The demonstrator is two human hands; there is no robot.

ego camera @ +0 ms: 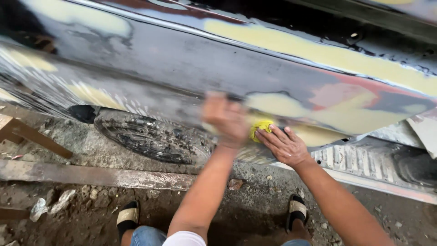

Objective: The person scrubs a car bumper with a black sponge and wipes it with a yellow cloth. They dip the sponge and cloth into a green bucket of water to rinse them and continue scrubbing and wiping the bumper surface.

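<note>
A dark car body panel [182, 59] with yellow filler patches fills the upper view. My left hand [225, 119] is blurred with motion and pressed against the panel's lower edge; whether it holds anything cannot be made out. My right hand [284, 146] lies with fingers spread flat on the panel, its fingertips pinning a small yellow pad [260, 129] against a filler patch. The pad sits between my two hands.
A wheel [150, 136] sits under the panel at left. A ribbed metal sill [364, 161] runs at right. A rusty steel bar [91, 175] lies on the gravel ground, with a wooden piece [27, 134] at far left. My sandalled feet [127, 216] are below.
</note>
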